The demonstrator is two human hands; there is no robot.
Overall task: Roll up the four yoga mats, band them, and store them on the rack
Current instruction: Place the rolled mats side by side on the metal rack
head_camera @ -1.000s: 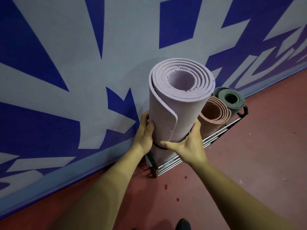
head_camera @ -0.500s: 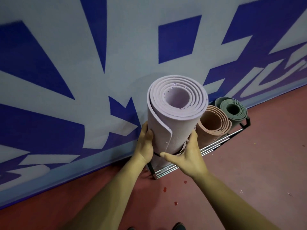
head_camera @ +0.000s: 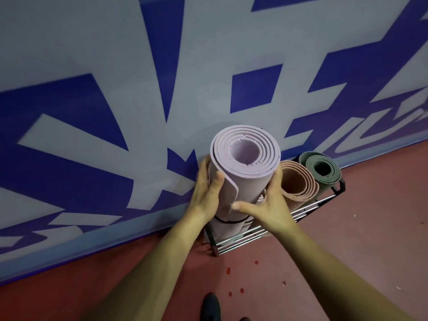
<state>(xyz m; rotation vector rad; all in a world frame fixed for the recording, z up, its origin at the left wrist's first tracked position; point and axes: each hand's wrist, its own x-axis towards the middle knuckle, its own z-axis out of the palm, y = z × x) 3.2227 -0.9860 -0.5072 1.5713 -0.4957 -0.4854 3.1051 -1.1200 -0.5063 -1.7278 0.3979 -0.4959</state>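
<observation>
The lilac mat (head_camera: 245, 181) stands upright at the left end of the rack (head_camera: 254, 236), long axis vertical. The left hand (head_camera: 207, 191) and right hand (head_camera: 272, 206) each grip a flank, equally near, with the pink mat (head_camera: 297, 181) just beside.

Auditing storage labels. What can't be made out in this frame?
Head view, all:
- Whether the base of the lilac mat sits on the rack: the front rails and the mat itself cover it.
- Bands on the peach mat and green mat: only their top ends show; the rest is behind the right hand and the lilac mat.
- A fourth mat: none shows.
- Shoe: cut off by the bottom edge.
</observation>
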